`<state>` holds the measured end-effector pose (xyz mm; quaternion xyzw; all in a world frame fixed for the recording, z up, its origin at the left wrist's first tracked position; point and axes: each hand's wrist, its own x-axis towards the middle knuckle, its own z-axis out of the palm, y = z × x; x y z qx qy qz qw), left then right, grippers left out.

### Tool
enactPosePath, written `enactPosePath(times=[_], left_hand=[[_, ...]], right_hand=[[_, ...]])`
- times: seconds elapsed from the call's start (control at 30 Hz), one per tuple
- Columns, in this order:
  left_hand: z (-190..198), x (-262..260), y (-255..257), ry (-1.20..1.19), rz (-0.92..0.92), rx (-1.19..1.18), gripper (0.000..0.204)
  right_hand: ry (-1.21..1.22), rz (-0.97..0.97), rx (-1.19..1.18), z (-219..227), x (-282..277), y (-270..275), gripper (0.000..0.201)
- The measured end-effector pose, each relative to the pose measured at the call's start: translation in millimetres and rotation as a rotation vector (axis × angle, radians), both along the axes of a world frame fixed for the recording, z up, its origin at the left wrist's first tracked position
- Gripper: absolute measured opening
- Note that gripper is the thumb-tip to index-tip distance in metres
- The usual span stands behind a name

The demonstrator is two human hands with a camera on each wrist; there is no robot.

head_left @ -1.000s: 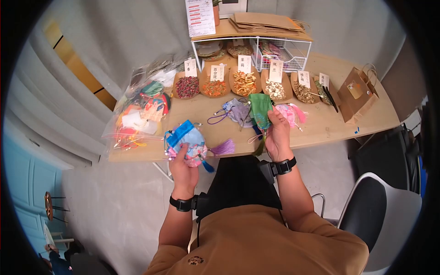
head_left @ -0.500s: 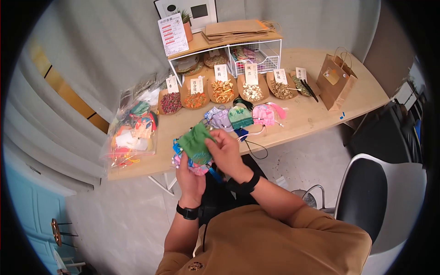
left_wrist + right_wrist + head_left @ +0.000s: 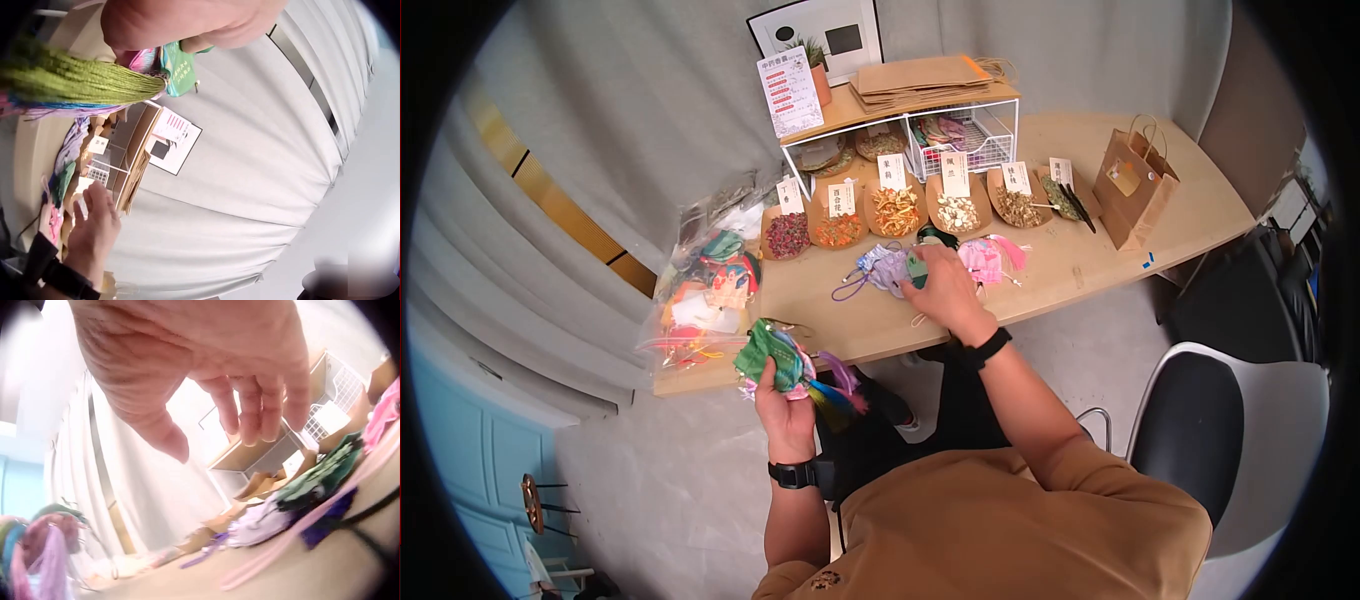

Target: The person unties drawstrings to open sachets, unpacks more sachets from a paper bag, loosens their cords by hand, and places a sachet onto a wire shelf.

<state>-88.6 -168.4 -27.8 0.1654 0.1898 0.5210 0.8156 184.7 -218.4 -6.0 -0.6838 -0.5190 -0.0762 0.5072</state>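
Observation:
My left hand (image 3: 790, 418) grips a small stack of drawstring pouches, thumb on the top green pouch (image 3: 766, 356). Pink and blue cloth shows under it, and a purple tassel (image 3: 840, 375) hangs off the right side. In the left wrist view a yellow-green tassel (image 3: 94, 80) dangles across the picture. Over the table, my right hand (image 3: 950, 295) hovers with fingers spread and nothing between them, as the right wrist view shows. Below it lies another green pouch (image 3: 322, 478), partly hidden by the hand in the head view, between a lavender pouch (image 3: 884, 270) and a pink pouch (image 3: 981, 258).
Paper trays of dried herbs, such as rosebuds (image 3: 788, 236), line the table with label cards. Behind them stands a white-framed shelf (image 3: 900, 105) with a wire basket. A clear plastic bag (image 3: 700, 300) lies left, a kraft paper bag (image 3: 1135, 190) stands right, and a chair (image 3: 1230, 430) is nearby.
The green pouch passed from my right hand onto the stack in my left. My right hand let go and moved right over the table pouches, while my left hand drew back with the stack.

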Motion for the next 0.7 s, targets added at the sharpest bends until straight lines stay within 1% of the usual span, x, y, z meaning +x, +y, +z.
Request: enactPosePath(times=[0.03,0.07,0.13,0.17,0.23,0.27,0.33,0.37,0.43,0.47,0.53,0.57,0.63,0.67,0.7], left_hand=[[3,2,0,0.000,0.001,0.002,0.032],[4,5,0,0.039,0.036,-0.001,0.034],[7,11,3,0.079,0.067,-0.007,0.036],[8,14,4,0.095,0.033,0.006,0.037],[9,18,8,0.109,0.000,0.007,0.039],[11,21,10,0.092,-0.027,0.014,0.039],[11,27,17,0.073,-0.049,0.009,0.039],[9,30,21,0.056,-0.070,-0.025,0.041],[6,37,28,0.041,-0.088,-0.073,0.042],[5,41,30,0.031,-0.099,-0.055,0.042],[2,46,37,0.020,-0.139,-0.054,0.042],[2,47,39,0.023,-0.118,-0.065,0.042],[6,51,42,-0.018,-0.163,-0.109,0.042],[3,50,45,-0.004,-0.178,-0.068,0.042],[4,49,46,-0.004,-0.161,-0.072,0.042]], right_hand=[[-0.164,-0.117,-0.003,-6,8,5,0.024],[-0.163,-0.118,-0.002,-11,12,7,0.024],[-0.211,-0.089,-0.472,-15,16,10,0.023],[-0.210,-0.089,-0.477,-17,18,13,0.023],[-0.176,-0.058,-0.654,-12,20,16,0.017],[-0.179,-0.057,-0.667,-12,21,16,0.017],[-0.113,-0.085,-0.603,-14,23,16,0.015],[-0.115,-0.082,-0.615,-16,24,15,0.015],[-0.278,-0.098,-0.481,-23,25,9,0.015],[-0.278,-0.089,-0.493,-23,27,10,0.015],[-0.180,-0.098,-0.664,-20,29,11,0.015],[-0.183,-0.076,-0.673,-18,29,11,0.015],[-0.108,-0.092,-0.478,-14,32,9,0.015],[-0.107,-0.102,-0.296,-14,34,8,0.013],[-0.096,-0.116,-0.176,-2,30,4,0.013]])
